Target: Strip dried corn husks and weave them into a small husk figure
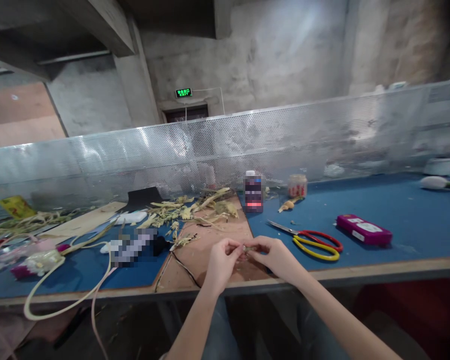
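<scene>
Both my hands meet over the brown board [206, 235] near the table's front edge, fingertips close together. My left hand [225, 260] is closed in a pinch. My right hand [268, 255] pinches from the other side. Between the fingertips shows a small, greenish bit [245, 248], too small and blurred to name. Just right of my right hand lie scissors [317, 245] with one red and one yellow handle, their blades slightly apart and pointing to the back left.
Dried plant strips [176, 212] lie heaped behind and left of the board. A bottle [254, 192], a jar [297, 186] and a purple pack [363, 230] stand or lie on the blue table. Looped pale cords [30, 300] hang over the left edge. A perforated metal screen [165, 145] runs along the back.
</scene>
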Motion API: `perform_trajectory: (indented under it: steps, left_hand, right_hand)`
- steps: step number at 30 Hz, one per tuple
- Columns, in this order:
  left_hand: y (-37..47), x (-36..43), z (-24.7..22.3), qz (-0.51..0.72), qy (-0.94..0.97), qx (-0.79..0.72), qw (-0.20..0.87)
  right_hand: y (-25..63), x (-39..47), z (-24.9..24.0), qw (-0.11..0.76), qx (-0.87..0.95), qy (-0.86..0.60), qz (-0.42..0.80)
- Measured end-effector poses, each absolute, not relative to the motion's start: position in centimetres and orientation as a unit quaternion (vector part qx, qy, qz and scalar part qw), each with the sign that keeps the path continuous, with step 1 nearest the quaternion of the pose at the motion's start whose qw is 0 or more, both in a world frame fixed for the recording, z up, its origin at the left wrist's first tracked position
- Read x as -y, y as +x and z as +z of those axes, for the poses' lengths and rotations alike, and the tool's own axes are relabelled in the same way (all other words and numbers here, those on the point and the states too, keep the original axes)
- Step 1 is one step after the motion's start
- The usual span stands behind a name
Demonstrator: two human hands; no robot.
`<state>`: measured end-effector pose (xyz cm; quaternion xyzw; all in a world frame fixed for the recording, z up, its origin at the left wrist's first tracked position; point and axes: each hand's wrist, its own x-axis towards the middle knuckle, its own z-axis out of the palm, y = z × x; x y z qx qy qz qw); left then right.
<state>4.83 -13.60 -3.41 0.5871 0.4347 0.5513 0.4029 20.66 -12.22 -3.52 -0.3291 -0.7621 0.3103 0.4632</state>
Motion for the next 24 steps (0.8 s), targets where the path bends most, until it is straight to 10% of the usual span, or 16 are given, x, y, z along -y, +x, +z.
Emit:
perform_trajectory:
  steps: [24]
  left_hand:
    - [5.26, 13.62, -3.38, 0.597, 0.576, -0.440, 0.344]
  right_hand:
    - [20.31, 12.13, -4.14, 0.514, 0.743, -0.332, 0.271]
